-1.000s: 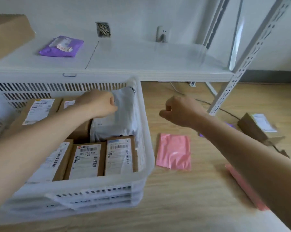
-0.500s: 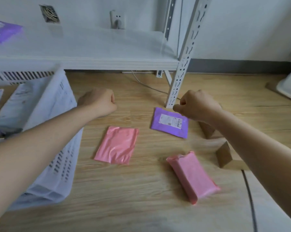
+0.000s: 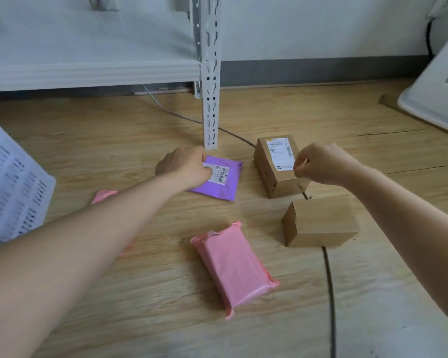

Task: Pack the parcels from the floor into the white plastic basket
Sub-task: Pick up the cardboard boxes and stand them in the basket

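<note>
Only a corner of the white plastic basket [image 3: 11, 182] shows, at the left edge. On the wooden floor lie a purple parcel [image 3: 225, 184], a thick pink parcel [image 3: 233, 264], a flat pink parcel [image 3: 103, 196] mostly hidden behind my left forearm, a labelled cardboard box [image 3: 274, 169] and a plain cardboard box [image 3: 321, 220]. My left hand [image 3: 185, 166] lies on the purple parcel's left part, thumb by its label and fingers curled over its edge. My right hand [image 3: 318, 164] hovers just above the labelled box in a loose fist, holding nothing.
A white perforated shelf post [image 3: 210, 99] stands right behind the purple parcel, with a low shelf board [image 3: 88, 71] to its left. A dark cable [image 3: 330, 293] runs across the floor under the boxes. A white object [image 3: 437, 94] sits at the far right.
The view swung right, away from the basket to the floor. My left hand left the basket and came down on the purple parcel. My right fist moved over the labelled box.
</note>
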`<act>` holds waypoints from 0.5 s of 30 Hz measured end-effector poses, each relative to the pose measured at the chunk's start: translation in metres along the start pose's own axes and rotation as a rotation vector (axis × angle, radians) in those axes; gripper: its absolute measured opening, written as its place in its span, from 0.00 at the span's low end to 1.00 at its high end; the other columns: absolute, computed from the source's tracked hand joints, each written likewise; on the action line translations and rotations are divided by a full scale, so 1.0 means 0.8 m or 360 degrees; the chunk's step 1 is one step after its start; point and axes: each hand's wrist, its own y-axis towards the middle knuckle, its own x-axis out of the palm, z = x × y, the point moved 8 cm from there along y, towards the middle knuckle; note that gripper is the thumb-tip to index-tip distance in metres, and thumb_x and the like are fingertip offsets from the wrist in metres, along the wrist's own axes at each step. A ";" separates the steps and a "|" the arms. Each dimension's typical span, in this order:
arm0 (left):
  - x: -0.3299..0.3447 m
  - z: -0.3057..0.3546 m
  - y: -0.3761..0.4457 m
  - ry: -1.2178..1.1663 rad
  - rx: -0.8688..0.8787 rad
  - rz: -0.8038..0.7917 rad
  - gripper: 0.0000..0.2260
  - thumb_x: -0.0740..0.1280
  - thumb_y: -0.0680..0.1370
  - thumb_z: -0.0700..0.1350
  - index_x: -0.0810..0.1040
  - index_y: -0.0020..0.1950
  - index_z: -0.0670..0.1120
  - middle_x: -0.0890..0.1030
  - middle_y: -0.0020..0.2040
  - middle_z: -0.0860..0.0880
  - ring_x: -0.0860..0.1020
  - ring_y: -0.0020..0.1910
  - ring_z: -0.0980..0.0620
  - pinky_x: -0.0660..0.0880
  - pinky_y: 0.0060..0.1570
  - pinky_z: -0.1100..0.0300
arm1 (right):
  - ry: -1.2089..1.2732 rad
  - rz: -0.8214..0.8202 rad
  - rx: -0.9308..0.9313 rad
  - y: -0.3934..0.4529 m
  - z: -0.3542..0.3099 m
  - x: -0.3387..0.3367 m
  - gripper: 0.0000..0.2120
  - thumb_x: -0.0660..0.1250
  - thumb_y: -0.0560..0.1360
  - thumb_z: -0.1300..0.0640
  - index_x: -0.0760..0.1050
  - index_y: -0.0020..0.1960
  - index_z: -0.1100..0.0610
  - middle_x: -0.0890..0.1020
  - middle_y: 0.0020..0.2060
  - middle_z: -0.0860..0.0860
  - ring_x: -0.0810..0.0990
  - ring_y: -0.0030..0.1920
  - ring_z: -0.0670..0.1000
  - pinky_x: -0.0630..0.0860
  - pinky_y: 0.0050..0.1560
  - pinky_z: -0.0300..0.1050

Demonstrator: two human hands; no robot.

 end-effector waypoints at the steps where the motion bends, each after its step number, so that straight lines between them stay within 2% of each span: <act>1: 0.014 0.016 0.003 -0.0010 0.0007 -0.0030 0.13 0.64 0.74 0.48 0.74 0.58 0.52 0.77 0.60 0.47 0.74 0.58 0.43 0.71 0.51 0.55 | -0.0014 -0.0053 0.0005 0.005 0.014 0.010 0.09 0.64 0.71 0.58 0.80 0.48 0.54 0.81 0.48 0.55 0.77 0.50 0.56 0.76 0.52 0.47; 3: 0.043 0.046 0.009 0.0006 0.0041 -0.0105 0.13 0.63 0.75 0.47 0.73 0.59 0.51 0.76 0.61 0.48 0.73 0.59 0.44 0.72 0.53 0.55 | -0.0002 -0.0152 0.0026 0.013 0.039 0.033 0.10 0.63 0.71 0.59 0.80 0.50 0.53 0.81 0.50 0.54 0.78 0.51 0.56 0.76 0.55 0.48; 5: 0.071 0.067 0.011 0.0048 0.0060 -0.0192 0.14 0.62 0.75 0.47 0.71 0.61 0.51 0.74 0.63 0.48 0.73 0.60 0.44 0.71 0.54 0.55 | 0.0046 -0.0261 0.0019 0.018 0.058 0.060 0.13 0.66 0.71 0.60 0.78 0.55 0.52 0.80 0.54 0.54 0.77 0.54 0.55 0.74 0.58 0.46; 7: 0.096 0.081 0.015 0.0060 0.0082 -0.0263 0.16 0.63 0.75 0.47 0.70 0.63 0.51 0.74 0.63 0.48 0.73 0.60 0.44 0.72 0.54 0.55 | 0.0093 -0.0378 0.0006 0.021 0.075 0.088 0.22 0.70 0.69 0.60 0.73 0.63 0.51 0.77 0.58 0.53 0.74 0.59 0.54 0.71 0.57 0.43; 9: 0.119 0.088 0.018 0.0008 0.0073 -0.0329 0.16 0.63 0.75 0.47 0.70 0.63 0.51 0.75 0.62 0.49 0.73 0.60 0.45 0.72 0.55 0.54 | 0.0034 -0.0502 0.0004 0.022 0.093 0.117 0.35 0.73 0.66 0.58 0.64 0.70 0.48 0.72 0.65 0.52 0.69 0.65 0.54 0.68 0.62 0.48; 11: 0.138 0.086 0.019 -0.0024 0.0040 -0.0384 0.17 0.63 0.75 0.48 0.69 0.63 0.51 0.75 0.62 0.49 0.73 0.60 0.46 0.72 0.55 0.54 | -0.0198 -0.0637 0.0012 0.017 0.110 0.147 0.48 0.75 0.64 0.55 0.50 0.75 0.46 0.61 0.73 0.51 0.57 0.73 0.56 0.57 0.70 0.59; 13: 0.152 0.078 0.020 -0.0033 -0.0001 -0.0414 0.16 0.64 0.74 0.49 0.70 0.62 0.52 0.75 0.62 0.49 0.73 0.59 0.46 0.71 0.55 0.56 | -0.0374 -0.0681 0.0039 0.010 0.124 0.171 0.57 0.76 0.63 0.54 0.37 0.75 0.46 0.47 0.77 0.50 0.42 0.76 0.58 0.42 0.70 0.67; 15: 0.160 0.067 0.020 -0.0055 -0.0041 -0.0449 0.16 0.64 0.74 0.50 0.69 0.62 0.53 0.76 0.61 0.48 0.74 0.59 0.45 0.70 0.54 0.57 | -0.0511 -0.0591 0.0060 0.005 0.132 0.184 0.59 0.74 0.65 0.55 0.28 0.73 0.48 0.39 0.76 0.52 0.35 0.74 0.58 0.35 0.66 0.70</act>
